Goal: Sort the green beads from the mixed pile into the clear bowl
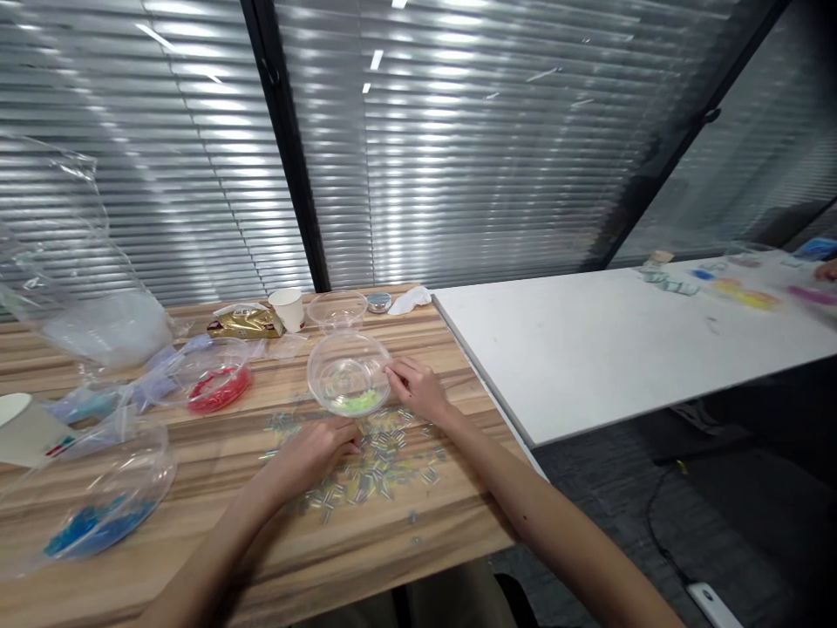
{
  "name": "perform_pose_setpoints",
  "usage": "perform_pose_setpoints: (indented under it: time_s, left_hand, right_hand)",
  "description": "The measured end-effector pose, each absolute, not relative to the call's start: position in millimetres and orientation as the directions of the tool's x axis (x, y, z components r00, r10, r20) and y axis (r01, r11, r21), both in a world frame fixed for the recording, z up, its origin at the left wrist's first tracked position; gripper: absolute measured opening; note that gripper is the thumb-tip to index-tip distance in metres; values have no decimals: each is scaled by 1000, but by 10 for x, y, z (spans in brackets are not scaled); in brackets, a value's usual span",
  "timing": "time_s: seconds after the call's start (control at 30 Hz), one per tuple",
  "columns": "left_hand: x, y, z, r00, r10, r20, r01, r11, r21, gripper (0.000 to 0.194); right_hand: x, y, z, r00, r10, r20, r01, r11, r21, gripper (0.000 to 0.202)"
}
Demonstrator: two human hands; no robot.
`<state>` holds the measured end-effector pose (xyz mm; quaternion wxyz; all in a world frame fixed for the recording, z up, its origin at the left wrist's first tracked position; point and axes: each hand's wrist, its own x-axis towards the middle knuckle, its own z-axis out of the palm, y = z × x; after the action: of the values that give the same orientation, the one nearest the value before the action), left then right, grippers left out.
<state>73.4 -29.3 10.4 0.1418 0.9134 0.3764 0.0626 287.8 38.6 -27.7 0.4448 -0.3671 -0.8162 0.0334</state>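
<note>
A clear plastic bowl (320, 362) is slightly tilted on the wooden table, with a small heap of yellow-green pieces (357, 401) at its near side. My right hand (415, 388) pinches the bowl's right rim between thumb and fingers. Just below the bowl, my left hand (327, 445) rests low with its fingers curled together at the edge of many scattered small tube-like pieces (376, 467), clear and yellowish. Whatever its fingertips hold, if anything, is too small to make out.
To the left stand a bowl with red pieces (219, 390), a bowl with blue pieces (98, 528) and a paper cup (26, 427). Behind are a gold tissue pack (245, 323), a white cup (288, 310) and another clear bowl (336, 307). A white table (588, 349) adjoins at right; another person's hand (827, 270) shows there.
</note>
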Motion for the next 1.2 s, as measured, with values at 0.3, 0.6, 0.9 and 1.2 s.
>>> perform_pose_setpoints:
  time_s: [0.3, 0.6, 0.9, 1.2]
  left_hand:
    - [752, -295, 105, 730, 682, 45, 647, -710, 279, 12]
    - [734, -296, 34, 773, 614, 160, 586, -787, 192, 15]
    - [749, -310, 30, 783, 606, 140, 579, -792, 194, 20]
    - [737, -311, -28, 787, 603, 131, 572, -793, 208, 20]
  right_hand:
    - [2864, 366, -284, -313, 603, 734, 545, 747, -381, 26]
    - [2861, 320, -261, -264, 642, 719, 515, 725, -458, 25]
    - [2856, 324, -256, -248, 617, 747, 505, 740, -444, 26]
    - [2856, 314, -253, -251, 640, 726, 507, 726, -464, 25]
